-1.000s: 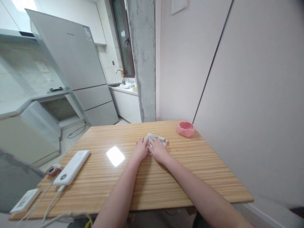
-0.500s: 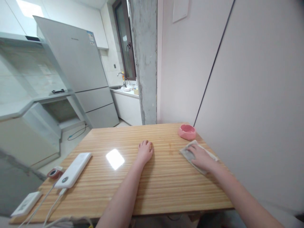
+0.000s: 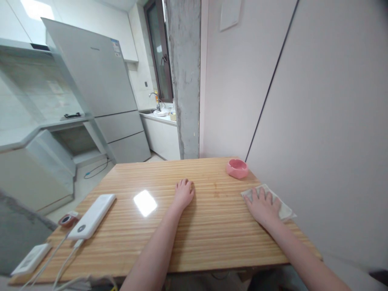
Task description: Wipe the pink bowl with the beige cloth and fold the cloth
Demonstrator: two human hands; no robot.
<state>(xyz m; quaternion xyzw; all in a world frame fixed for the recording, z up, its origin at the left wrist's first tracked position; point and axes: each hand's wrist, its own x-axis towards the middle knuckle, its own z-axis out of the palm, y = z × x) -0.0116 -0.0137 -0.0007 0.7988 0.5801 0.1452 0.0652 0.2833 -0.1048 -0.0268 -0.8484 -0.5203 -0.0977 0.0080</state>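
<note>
Off-white cloth (image 3: 285, 211), brown-striped tabletop (image 3: 212, 230)

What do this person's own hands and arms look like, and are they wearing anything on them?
The left hand and right hand are both ungloved, with no rings visible. The left forearm and right forearm are bare as well: no watch, bracelet or sleeve shows down to the picture's lower edge.

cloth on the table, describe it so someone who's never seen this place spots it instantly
Find the striped wooden table and follow its right edge. Nearer the wearer than the pink dish, a pale cloth lies beneath the right hand. Its flat fabric sets it apart from the chunky, faceted dish.
</note>
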